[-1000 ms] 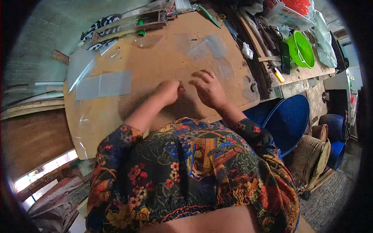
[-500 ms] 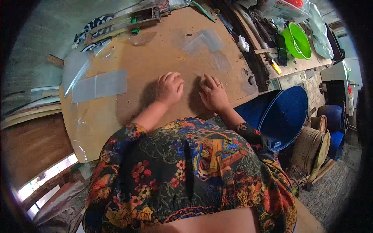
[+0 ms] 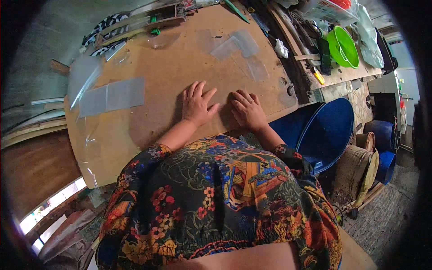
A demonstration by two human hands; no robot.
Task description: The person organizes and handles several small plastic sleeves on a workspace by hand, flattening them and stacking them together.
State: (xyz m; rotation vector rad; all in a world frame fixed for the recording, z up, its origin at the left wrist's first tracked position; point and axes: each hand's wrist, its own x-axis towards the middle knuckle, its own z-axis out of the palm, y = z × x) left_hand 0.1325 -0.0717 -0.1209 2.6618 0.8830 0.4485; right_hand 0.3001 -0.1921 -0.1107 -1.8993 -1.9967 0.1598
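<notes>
The left hand [image 3: 196, 108] (grip wide) and right hand [image 3: 248, 109] (grip narrower) touched the tabletop [image 3: 166, 67]; beside it, a basket [image 3: 320, 12] held red stuff [image 3: 341, 3].

The view comes from the left of two wide fisheye cameras worn side by side on the head, looking steeply down and forward, upright and unmirrored. The wearer's floral garment [image 3: 189, 198] is nearest, filling the lower middle. Beyond it, left hand [image 3: 197, 107] and right hand [image 3: 249, 110] sit near mid-picture, with the desk [image 3: 175, 60] reaching away; straight edges bow toward the dark rim.
</notes>
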